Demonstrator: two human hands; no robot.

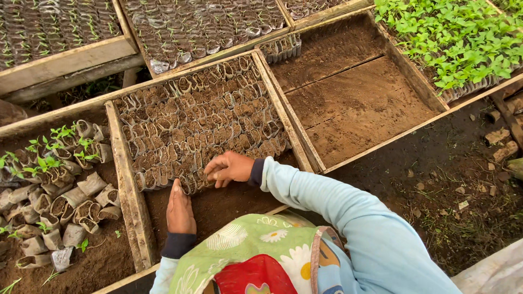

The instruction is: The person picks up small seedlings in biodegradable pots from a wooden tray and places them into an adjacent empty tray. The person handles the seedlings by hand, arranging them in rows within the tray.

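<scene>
Wooden nursery frame (126, 179), soil-filled seedling bags (201, 122); both hands' fingers together, flat against them.

We find bare soil (229, 204) open before the packed seedling bags (201, 120). The wooden frame rails (128, 190) hem us in; the empty tray (354, 103) lies open

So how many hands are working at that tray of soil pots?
2: left hand flat against the pots' near edge, right hand touching the front row beside it.
</scene>
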